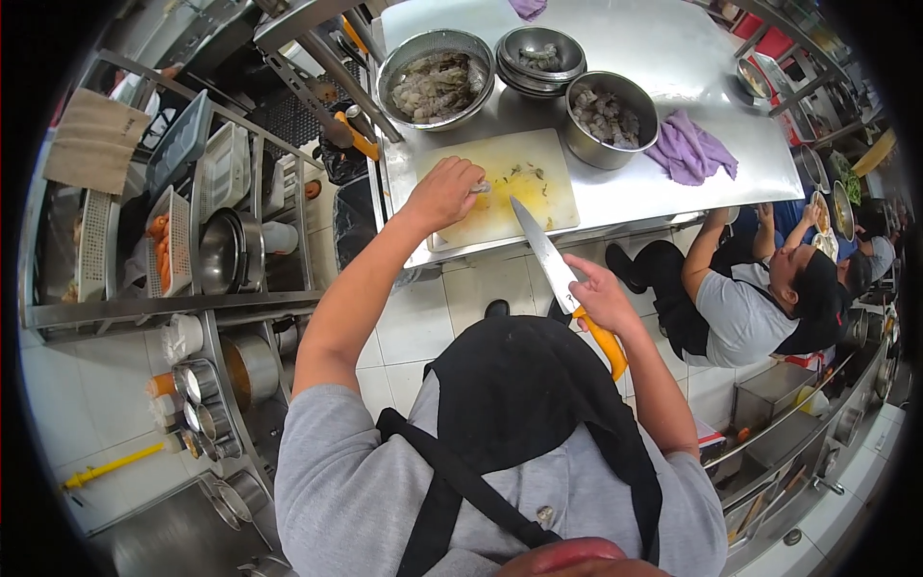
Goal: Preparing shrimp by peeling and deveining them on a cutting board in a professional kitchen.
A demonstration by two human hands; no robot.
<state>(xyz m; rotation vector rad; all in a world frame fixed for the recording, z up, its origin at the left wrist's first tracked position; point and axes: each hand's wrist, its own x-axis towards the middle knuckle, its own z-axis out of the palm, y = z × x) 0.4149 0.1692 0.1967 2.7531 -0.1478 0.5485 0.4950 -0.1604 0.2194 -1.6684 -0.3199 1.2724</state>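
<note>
My left hand (446, 195) is closed over the left part of a yellow-stained white cutting board (553, 197). Between its fingertips a small grey shrimp (480, 188) shows. In my right hand (603, 294) is a large knife (546, 255) with a yellow handle; its tip points at the board, and a finger lies along the blade. Dark scraps and yellowish liquid are spread on the board. Behind it stand a wide metal bowl (385, 96) of shrimp, a stack of smaller bowls (532, 87) with a few shrimp on top, and a deep pot (596, 152) of pale shrimp pieces.
A purple cloth (690, 149) lies on the steel table (716, 82) right of the pot. At the left, a metal rack (173, 313) carries baskets and pans. Orange-handled tools (358, 137) hang by the table leg. Another person (740, 298) crouches or sits at the right.
</note>
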